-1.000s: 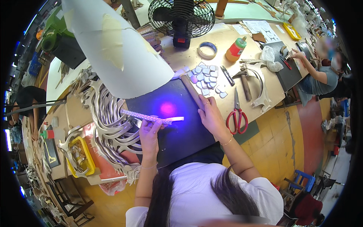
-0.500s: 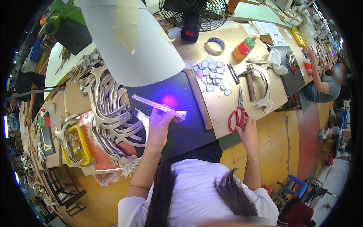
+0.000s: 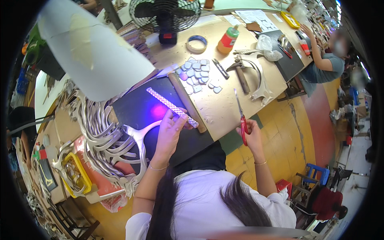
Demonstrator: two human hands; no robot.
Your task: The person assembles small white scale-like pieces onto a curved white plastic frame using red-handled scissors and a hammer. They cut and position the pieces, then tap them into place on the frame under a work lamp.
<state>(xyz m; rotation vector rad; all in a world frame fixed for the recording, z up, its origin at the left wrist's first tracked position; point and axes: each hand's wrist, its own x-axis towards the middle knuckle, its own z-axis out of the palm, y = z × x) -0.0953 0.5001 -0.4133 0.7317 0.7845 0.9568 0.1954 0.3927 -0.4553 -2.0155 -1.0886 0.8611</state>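
Note:
A pale braided strip point(image 3: 162, 100), lit violet-pink, slants above the black mat point(image 3: 130, 105). My left hand point(image 3: 169, 134) is closed around its lower end, with the upper part free. Red-handled scissors point(image 3: 243, 128) are in my right hand point(image 3: 252, 137), fingers around the handles, beyond the table's near edge. Their blades point up and away from me; whether they are parted is hard to see. Beside my left wrist lies a silvery forked, curved piece point(image 3: 139, 138), one arm reaching toward my fingers.
Curved silvery pieces point(image 3: 94, 124) pile up left of the mat. A white lamp shade point(image 3: 96, 60) hangs over its far side. A wooden bar point(image 3: 186, 100), grey-blue tabs point(image 3: 196, 74), a hammer point(image 3: 241, 78), a glue bottle point(image 3: 228, 40) and a fan point(image 3: 165, 14) are farther off. Another person point(image 3: 332, 60) sits right.
My right hand has lifted the scissors off the table and now grips their handles. The braided strip stays in my left hand, tilted more steeply. The whole view has shifted.

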